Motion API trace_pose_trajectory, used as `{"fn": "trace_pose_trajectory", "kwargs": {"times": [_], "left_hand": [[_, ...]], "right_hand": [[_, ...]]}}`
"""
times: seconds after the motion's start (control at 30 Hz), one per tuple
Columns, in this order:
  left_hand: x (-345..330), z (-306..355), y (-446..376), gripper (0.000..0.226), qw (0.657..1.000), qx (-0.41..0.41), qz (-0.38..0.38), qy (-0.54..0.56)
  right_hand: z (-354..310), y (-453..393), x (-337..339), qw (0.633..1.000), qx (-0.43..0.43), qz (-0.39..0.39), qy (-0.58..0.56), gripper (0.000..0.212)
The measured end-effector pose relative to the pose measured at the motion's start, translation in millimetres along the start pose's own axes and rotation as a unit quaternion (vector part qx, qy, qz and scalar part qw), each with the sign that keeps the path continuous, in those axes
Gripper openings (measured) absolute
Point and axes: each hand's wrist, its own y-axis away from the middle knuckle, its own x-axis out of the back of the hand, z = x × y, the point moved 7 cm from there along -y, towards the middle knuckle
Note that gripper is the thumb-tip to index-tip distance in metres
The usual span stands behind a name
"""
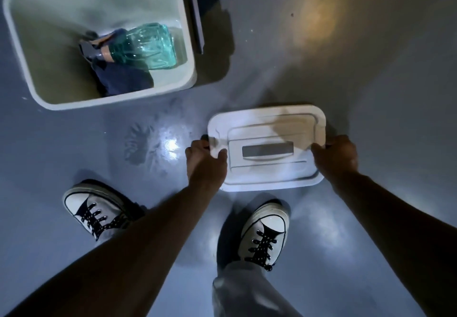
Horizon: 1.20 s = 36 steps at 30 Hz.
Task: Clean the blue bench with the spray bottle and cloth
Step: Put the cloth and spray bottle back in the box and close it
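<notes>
Two bare hands grip a white lid (267, 147) by its short ends. We see both forearms reach forward and down from the lower edge of the view, nearly straight. The left hand (206, 161) closes on the lid's left end, thumb lying on the top face and fingers curled under the rim. The right hand (337, 154) closes on the lid's right end, fingers wrapped over the edge, knuckles toward us. The lid sits roughly level, top face up, with a recessed grey handle at its middle. Whether it rests on the floor (371, 94) or is held just above it we cannot tell.

Relative to the lid, the open white bin (103, 99) stands up and to the left, well apart from both hands. Inside the bin lies the spray bottle (146, 46), a clear teal body on its side with its nozzle end pointing left. The dark blue cloth (123, 80) lies crumpled beneath and just below the bottle, touching it. Neither hand touches the bottle or the cloth.

Below the lid we see two white sneakers with black laces: the left shoe (97, 211) lower left, the right shoe (265, 229) directly below, both flat on the glossy blue-grey floor. Left of the lid, the floor carries a bright glare and faint tread marks.

We can read no brand, label or writing on the lid, bin or bottle.
</notes>
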Motion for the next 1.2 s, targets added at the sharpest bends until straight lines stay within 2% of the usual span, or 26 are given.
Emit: {"fn": "trace_pose_trajectory", "kwargs": {"times": [0.1, 0.13, 0.23, 0.33, 0.6, 0.73, 0.97, 1.1, 1.2], "left_hand": [[1, 6, 6, 0.034, 0.999, 0.018, 0.014, 0.028], [4, 8, 9, 0.032, 0.999, 0.024, 0.018, 0.039], [18, 19, 26, 0.019, 0.997, 0.015, 0.022, 0.073], [41, 31, 45, 0.018, 0.995, -0.008, 0.029, 0.100], [148, 53, 64, 0.021, 0.980, -0.038, 0.088, 0.173], [210, 59, 50, 0.020, 0.975, -0.045, 0.130, 0.176], [298, 47, 2, 0.012, 0.972, -0.007, 0.166, 0.169], [331, 38, -35, 0.024, 0.973, -0.015, 0.192, 0.129], [342, 31, -65, 0.019, 0.972, -0.035, 0.198, 0.123]], "right_hand": [[18, -16, -6, 1.000, -0.009, -0.016, -0.006, 0.078], [20, -16, -3, 1.000, -0.007, -0.016, -0.007, 0.080], [1, 9, 27, 0.999, 0.006, 0.011, -0.030, 0.054], [-18, 33, 57, 0.998, 0.026, 0.025, -0.056, 0.057], [-105, 100, 106, 0.993, 0.093, 0.044, -0.055, 0.042], [-164, 128, 96, 0.991, 0.125, 0.032, -0.045, 0.042], [-264, 157, 52, 0.984, 0.176, 0.023, -0.029, 0.039], [-308, 156, 20, 0.978, 0.206, 0.019, -0.001, 0.041], [-336, 151, 1, 0.971, 0.233, 0.032, 0.034, 0.043]]}}
